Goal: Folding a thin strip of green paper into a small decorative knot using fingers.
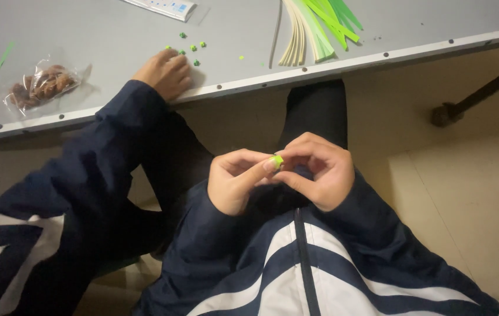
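Note:
My left hand (235, 178) and my right hand (319, 169) meet over my lap, below the table edge. Between their fingertips they pinch a small light-green folded paper piece (276, 160). Both hands have fingers curled in around it. On the grey table (115, 23) above lie several tiny green folded paper pieces (190, 50). Another person's hand (164, 73) in a dark blue sleeve rests on the table next to those pieces.
A bundle of green and cream paper strips (314, 26) lies at the table's back right. A clear plastic bag of brown items (42, 85) sits at the left. A white flat packet (164, 7) lies at the top. A table leg (477, 93) stands on the floor, right.

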